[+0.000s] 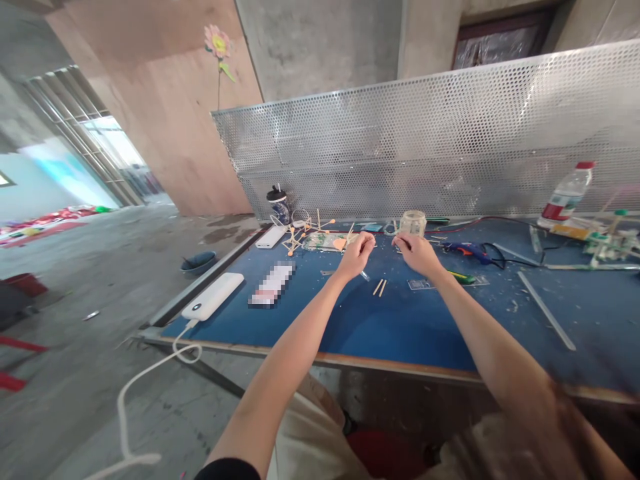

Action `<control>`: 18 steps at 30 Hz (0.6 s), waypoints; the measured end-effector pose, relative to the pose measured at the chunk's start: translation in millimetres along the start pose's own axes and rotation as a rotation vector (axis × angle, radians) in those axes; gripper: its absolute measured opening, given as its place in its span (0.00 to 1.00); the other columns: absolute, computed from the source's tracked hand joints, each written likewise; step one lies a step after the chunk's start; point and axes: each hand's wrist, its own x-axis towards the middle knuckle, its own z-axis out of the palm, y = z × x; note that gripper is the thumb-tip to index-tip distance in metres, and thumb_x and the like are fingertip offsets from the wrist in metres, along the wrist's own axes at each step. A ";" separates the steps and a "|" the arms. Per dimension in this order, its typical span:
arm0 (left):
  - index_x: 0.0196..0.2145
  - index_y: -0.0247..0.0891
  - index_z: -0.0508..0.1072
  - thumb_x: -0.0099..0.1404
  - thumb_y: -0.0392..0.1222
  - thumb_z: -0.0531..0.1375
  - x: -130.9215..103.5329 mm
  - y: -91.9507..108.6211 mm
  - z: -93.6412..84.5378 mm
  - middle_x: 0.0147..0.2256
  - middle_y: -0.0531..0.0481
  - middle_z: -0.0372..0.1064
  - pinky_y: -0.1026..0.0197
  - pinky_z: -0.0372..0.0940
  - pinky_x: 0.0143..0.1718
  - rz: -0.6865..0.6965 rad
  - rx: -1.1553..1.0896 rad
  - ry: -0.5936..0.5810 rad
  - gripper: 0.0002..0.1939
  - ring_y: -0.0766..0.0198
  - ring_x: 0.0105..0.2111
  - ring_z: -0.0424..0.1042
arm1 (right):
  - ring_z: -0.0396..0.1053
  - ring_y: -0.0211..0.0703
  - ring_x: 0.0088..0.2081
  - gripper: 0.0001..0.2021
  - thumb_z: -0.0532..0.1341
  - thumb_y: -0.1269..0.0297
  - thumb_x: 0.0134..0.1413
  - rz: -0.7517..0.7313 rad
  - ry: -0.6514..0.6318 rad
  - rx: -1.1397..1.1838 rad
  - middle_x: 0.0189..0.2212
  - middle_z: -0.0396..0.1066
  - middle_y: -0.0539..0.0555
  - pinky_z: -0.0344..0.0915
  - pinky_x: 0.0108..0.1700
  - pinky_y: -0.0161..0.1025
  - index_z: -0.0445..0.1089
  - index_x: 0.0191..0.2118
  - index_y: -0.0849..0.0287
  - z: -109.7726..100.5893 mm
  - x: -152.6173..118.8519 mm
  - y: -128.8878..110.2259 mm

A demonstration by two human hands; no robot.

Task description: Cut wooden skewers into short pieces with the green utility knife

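Over the middle of the blue table (400, 333) are both hands, a short gap apart. My left hand (357, 256) has its fingers pressed together beside an orange heart-shaped piece (339, 244); what it pinches is too small to make out. To the right, my right hand (414, 252) has its fingers curled in front of a glass jar (413, 221); anything between them is hidden. Two short wooden sticks (380, 288) lie below the hands. A stick structure with orange tips (296, 239) stands to the left.
At the left are a white power bank (214, 296) with a cable, a phone (273, 284) and a dark cup (279, 204). A blue glue gun (467, 251), green cutter (461, 277), clear strip (546, 310) and red-capped bottle (567, 195) are at the right. A perforated metal panel (425, 147) stands behind.
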 end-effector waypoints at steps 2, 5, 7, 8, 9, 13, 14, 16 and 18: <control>0.52 0.36 0.72 0.73 0.51 0.59 0.3 0.4 1.5 0.49 0.44 0.72 0.52 0.73 0.46 -0.008 -0.050 -0.002 0.18 0.61 0.44 0.74 | 0.72 0.45 0.48 0.17 0.61 0.54 0.67 -0.006 -0.039 -0.036 0.52 0.72 0.57 0.73 0.50 0.50 0.70 0.54 0.58 3.7 1.0 -0.1; 0.51 0.36 0.72 0.73 0.51 0.59 1.1 0.4 3.9 0.49 0.44 0.73 0.50 0.73 0.48 -0.013 -0.125 -0.009 0.18 0.60 0.46 0.74 | 0.71 0.48 0.52 0.18 0.61 0.55 0.66 0.019 -0.050 -0.111 0.56 0.70 0.58 0.72 0.53 0.53 0.69 0.56 0.57 6.9 2.5 -0.6; 0.51 0.35 0.73 0.73 0.51 0.59 2.1 -0.2 5.5 0.49 0.44 0.73 0.50 0.73 0.49 -0.018 -0.180 -0.006 0.18 0.60 0.46 0.74 | 0.69 0.51 0.55 0.20 0.61 0.54 0.66 0.090 -0.026 -0.182 0.59 0.67 0.59 0.70 0.56 0.56 0.67 0.59 0.56 3.5 2.7 4.2; 0.51 0.35 0.73 0.73 0.52 0.58 2.7 -0.6 6.1 0.48 0.44 0.73 0.50 0.73 0.49 -0.022 -0.210 -0.003 0.18 0.60 0.46 0.74 | 0.69 0.52 0.56 0.21 0.61 0.54 0.66 0.132 -0.027 -0.216 0.59 0.67 0.59 0.70 0.56 0.57 0.67 0.60 0.56 0.0 2.3 9.0; 0.51 0.35 0.72 0.73 0.52 0.58 3.4 -0.9 6.7 0.47 0.45 0.73 0.50 0.73 0.49 -0.026 -0.241 0.002 0.18 0.60 0.45 0.75 | 0.69 0.51 0.55 0.21 0.61 0.53 0.66 0.174 -0.043 -0.245 0.59 0.67 0.59 0.70 0.56 0.56 0.67 0.59 0.56 -4.3 1.7 15.3; 0.53 0.35 0.71 0.74 0.56 0.55 5.6 -1.1 7.1 0.46 0.45 0.74 0.51 0.74 0.47 -0.047 -0.373 0.039 0.22 0.61 0.42 0.76 | 0.72 0.47 0.50 0.18 0.62 0.54 0.66 0.264 -0.251 -0.296 0.54 0.70 0.58 0.73 0.52 0.52 0.69 0.55 0.57 -21.7 -3.1 47.4; 0.54 0.35 0.70 0.74 0.56 0.55 5.9 -0.8 6.8 0.46 0.44 0.75 0.51 0.74 0.47 -0.055 -0.405 0.052 0.23 0.61 0.42 0.76 | 0.72 0.47 0.50 0.17 0.61 0.54 0.66 0.274 -0.301 -0.297 0.54 0.70 0.58 0.73 0.51 0.51 0.69 0.55 0.57 -24.4 -4.5 54.8; 0.54 0.35 0.70 0.74 0.57 0.55 6.4 0.2 5.9 0.46 0.44 0.75 0.51 0.75 0.46 -0.072 -0.461 0.081 0.23 0.61 0.43 0.77 | 0.72 0.47 0.50 0.18 0.61 0.54 0.66 0.288 -0.379 -0.290 0.54 0.70 0.58 0.73 0.51 0.51 0.69 0.56 0.57 -27.8 -6.8 65.8; 0.53 0.35 0.69 0.74 0.57 0.56 6.7 1.5 4.8 0.46 0.44 0.75 0.52 0.75 0.45 -0.087 -0.506 0.108 0.23 0.61 0.42 0.77 | 0.72 0.48 0.50 0.19 0.62 0.54 0.66 0.288 -0.423 -0.271 0.54 0.70 0.58 0.73 0.51 0.51 0.68 0.56 0.58 -29.4 -7.8 70.6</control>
